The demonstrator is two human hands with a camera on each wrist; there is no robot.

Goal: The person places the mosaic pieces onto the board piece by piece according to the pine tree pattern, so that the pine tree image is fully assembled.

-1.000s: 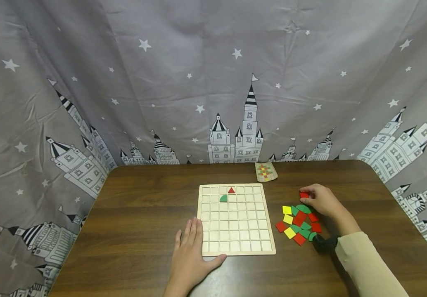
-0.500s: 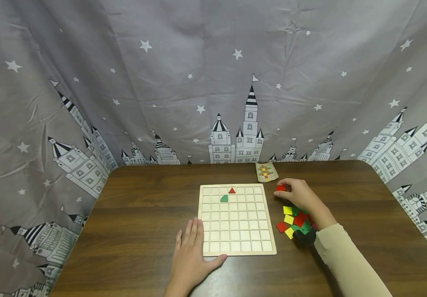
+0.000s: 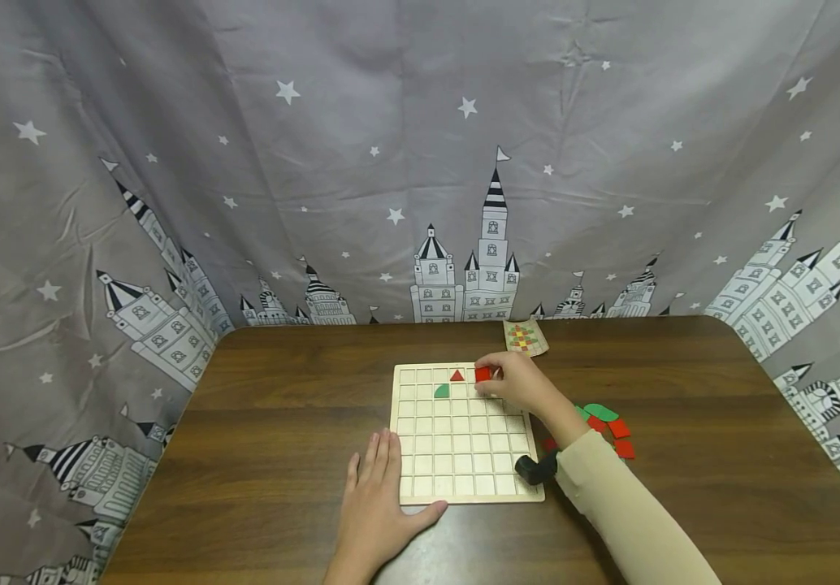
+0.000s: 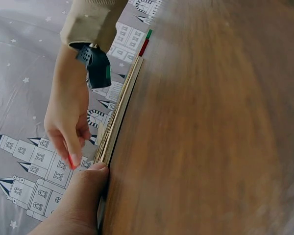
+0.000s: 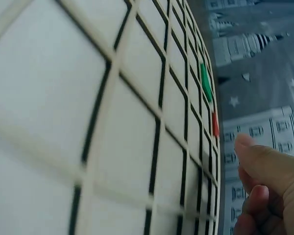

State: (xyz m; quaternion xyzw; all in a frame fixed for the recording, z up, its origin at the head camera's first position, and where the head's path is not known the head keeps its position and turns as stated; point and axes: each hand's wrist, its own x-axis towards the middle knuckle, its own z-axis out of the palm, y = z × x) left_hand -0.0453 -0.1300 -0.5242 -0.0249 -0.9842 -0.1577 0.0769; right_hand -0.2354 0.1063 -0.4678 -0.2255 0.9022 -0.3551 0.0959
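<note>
A pale wooden grid board (image 3: 464, 443) lies on the table; a red triangle (image 3: 457, 375) sits in its far row and a green quarter-circle (image 3: 442, 392) one row nearer. Over the board's far right part, my right hand (image 3: 526, 384) pinches a red square tile (image 3: 482, 374) between thumb and fingers. The left wrist view shows that tile (image 4: 72, 162) edge-on, raised above the board. My left hand (image 3: 372, 504) rests flat at the board's near left corner, fingers straight along the left edge, thumb along the front edge.
Right of the board lies a pile of loose tiles, with a green piece (image 3: 599, 413) and a red square (image 3: 624, 448) showing; my right forearm hides the others. A small pattern card (image 3: 526, 337) lies behind the board. A grey curtain (image 3: 420, 162) hangs behind the table.
My right hand has carried the red square tile leftward from beyond the loose pile to over the board's far rows. The left hand has stayed in place.
</note>
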